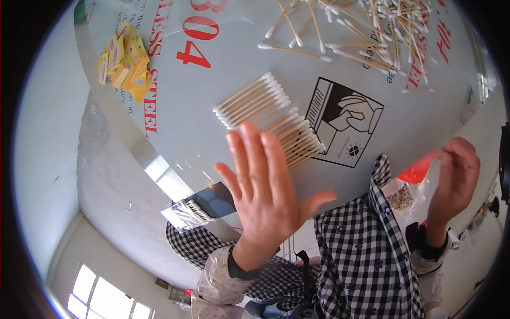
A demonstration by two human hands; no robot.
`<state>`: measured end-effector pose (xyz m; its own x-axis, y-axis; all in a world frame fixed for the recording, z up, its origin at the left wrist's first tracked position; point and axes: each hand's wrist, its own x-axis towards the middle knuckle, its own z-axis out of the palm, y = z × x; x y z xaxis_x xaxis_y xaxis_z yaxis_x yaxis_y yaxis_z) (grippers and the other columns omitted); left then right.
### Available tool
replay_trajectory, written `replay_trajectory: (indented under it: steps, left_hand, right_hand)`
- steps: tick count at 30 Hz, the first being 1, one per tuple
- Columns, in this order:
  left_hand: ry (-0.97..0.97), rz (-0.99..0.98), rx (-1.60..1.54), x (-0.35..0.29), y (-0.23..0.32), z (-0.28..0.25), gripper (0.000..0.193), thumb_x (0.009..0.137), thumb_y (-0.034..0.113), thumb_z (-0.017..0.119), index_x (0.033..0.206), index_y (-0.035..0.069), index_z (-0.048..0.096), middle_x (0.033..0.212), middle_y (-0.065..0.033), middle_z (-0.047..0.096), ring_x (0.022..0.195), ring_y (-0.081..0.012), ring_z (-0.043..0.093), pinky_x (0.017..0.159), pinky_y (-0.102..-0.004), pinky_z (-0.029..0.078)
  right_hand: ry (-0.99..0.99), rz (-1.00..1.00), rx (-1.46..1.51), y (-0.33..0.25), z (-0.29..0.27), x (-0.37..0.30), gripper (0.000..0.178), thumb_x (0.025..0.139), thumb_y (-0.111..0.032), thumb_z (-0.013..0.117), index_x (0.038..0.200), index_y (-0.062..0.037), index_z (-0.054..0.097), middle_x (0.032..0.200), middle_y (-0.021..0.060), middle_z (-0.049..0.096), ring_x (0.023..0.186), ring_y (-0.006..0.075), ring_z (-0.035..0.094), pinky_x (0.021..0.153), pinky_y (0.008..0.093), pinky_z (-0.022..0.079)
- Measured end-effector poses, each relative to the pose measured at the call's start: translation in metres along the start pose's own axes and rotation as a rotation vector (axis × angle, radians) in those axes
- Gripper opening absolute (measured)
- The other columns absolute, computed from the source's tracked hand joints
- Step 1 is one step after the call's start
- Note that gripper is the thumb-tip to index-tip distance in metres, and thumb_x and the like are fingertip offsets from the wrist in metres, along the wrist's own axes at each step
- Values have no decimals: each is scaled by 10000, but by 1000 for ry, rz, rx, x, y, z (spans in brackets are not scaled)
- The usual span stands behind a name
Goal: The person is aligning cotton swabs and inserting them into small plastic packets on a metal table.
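My left hand (268, 191) is spread flat, its back showing. The fingertips cover some lower ends of a slanting row of wooden cotton swabs (255, 101); contact is unclear. The swabs lie side by side with white tips lined up, in two groups with a narrow gap. My right hand (456, 178) is at the table's right edge, fingers bent together and slightly blurred; whether they hold anything is hidden. A loose heap of cotton swabs (366, 37) lies criss-cross at the far right. By the near left edge is a clear packet of cotton swabs (194, 211).
Small yellow printed cards or packets (130, 66) are piled at the far left. The grey table (180, 106) has printed film and a curved-looking edge. Below its right edge are a red bag (417, 170) and a clear bag of small brownish bits (401, 198). A checked apron (361, 250) covers my lap.
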<state>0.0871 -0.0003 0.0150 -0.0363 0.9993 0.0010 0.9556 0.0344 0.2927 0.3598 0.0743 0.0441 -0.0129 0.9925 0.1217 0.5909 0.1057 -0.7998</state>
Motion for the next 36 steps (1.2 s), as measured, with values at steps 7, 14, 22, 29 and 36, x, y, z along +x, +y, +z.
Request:
replay_trajectory:
  steps: [7, 14, 22, 29, 36]
  left_hand:
    - [38, -147, -332, -36, -19, -2, 959, 912, 485, 610, 1474, -144, 156, 1521, -406, 118, 1436, -550, 75, 1142, -627, 34]
    - [55, -151, -289, -55, -4, 5, 789, 899, 365, 650, 1407, -150, 334, 1453, -400, 314, 1389, -548, 268, 1150, -599, 121]
    - [48, -123, -313, -52, -4, 9, 779, 933, 357, 590, 1452, -122, 262, 1506, -372, 236, 1428, -522, 186, 1156, -596, 101]
    - [118, -150, -312, -47, 0, 9, 731, 877, 329, 679, 1360, -152, 415, 1417, -380, 392, 1356, -544, 339, 1127, -596, 198]
    - [84, -124, -252, -56, 3, 11, 677, 883, 348, 664, 1340, -115, 476, 1410, -325, 444, 1372, -497, 346, 1154, -584, 124]
  right_hand:
    - [-589, -295, 133, -55, 101, 45, 328, 819, 121, 608, 1127, 7, 607, 1094, 139, 583, 797, 179, 574, 718, 285, 484]
    - [-687, -414, 66, -57, 125, 56, 267, 794, 116, 624, 1027, -15, 621, 929, 119, 605, 749, 254, 590, 639, 324, 486]
    - [-726, -432, -8, -61, 124, 57, 209, 791, 116, 611, 956, -8, 581, 859, 115, 595, 725, 276, 596, 627, 337, 482]
    - [-756, -513, -38, -61, 122, 61, 158, 809, 83, 620, 936, 1, 578, 849, 122, 591, 738, 281, 596, 632, 351, 485]
    - [-577, -372, -187, -61, 56, 56, 72, 840, 66, 559, 887, 12, 572, 839, 118, 551, 788, 255, 539, 702, 330, 437]
